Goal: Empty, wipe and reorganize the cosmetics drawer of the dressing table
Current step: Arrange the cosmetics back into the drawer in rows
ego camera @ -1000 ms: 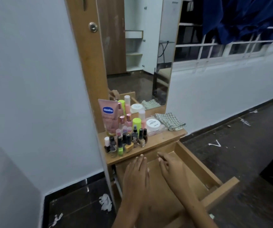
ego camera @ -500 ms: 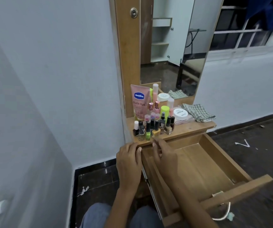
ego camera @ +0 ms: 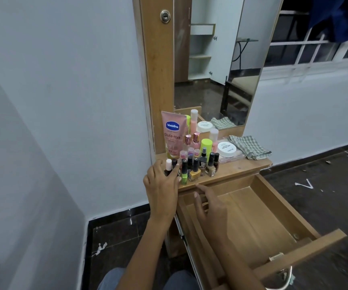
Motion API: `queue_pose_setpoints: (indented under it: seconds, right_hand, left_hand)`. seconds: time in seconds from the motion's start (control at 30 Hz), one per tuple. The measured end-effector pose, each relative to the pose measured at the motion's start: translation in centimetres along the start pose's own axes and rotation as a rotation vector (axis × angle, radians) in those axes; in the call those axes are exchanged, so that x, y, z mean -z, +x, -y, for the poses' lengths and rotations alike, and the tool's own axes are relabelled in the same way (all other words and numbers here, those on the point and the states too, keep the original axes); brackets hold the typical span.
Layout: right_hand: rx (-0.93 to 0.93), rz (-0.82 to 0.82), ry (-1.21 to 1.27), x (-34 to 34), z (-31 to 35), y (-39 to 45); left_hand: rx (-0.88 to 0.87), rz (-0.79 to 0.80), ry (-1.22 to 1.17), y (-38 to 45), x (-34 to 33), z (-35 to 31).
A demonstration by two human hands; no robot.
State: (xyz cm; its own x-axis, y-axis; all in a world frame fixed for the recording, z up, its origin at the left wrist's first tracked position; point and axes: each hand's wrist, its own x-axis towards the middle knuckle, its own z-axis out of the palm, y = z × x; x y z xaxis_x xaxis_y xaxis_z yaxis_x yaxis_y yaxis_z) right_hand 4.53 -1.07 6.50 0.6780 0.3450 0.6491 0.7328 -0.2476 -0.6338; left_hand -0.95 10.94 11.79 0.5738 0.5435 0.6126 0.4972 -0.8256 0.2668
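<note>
The wooden drawer [ego camera: 252, 216] is pulled out and its inside is bare. On the dressing table top [ego camera: 238, 169] stand several nail polish bottles [ego camera: 194, 168], a pink Vaseline tube [ego camera: 173, 132], a lime-green bottle [ego camera: 206, 145] and a white jar [ego camera: 227, 149]. My left hand [ego camera: 161, 185] reaches onto the leftmost bottles, with thumb and fingers closed round the white-capped nail polish bottle [ego camera: 168, 165]. Over the drawer's back left corner, my right hand [ego camera: 208, 206] hovers with loose fingers and holds nothing, just below the table's front edge.
A folded checked cloth [ego camera: 250, 146] lies at the right end of the table top. The mirror [ego camera: 215, 70] rises behind the cosmetics. A white wall is close on the left. Dark floor [ego camera: 325, 185] with paper scraps lies to the right, and my knees are below.
My left hand has risen from the table's front edge onto the leftmost nail polish bottles. My right hand has drawn back from the edge over the drawer. The view has moved closer.
</note>
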Motion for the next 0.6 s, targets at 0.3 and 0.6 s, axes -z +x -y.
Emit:
queue_pose_setpoints:
  seconds: [0.3, 0.6]
  right_hand:
    - [0.012, -0.015, 0.029, -0.1, 0.0, 0.0]
    - [0.069, 0.076, 0.074, 0.0, 0.5, -0.3]
  left_hand:
    - [0.009, -0.052, -0.203, -0.1, 0.7, 0.2]
    - [-0.054, -0.032, -0.350, -4.4, 1.7, -1.0]
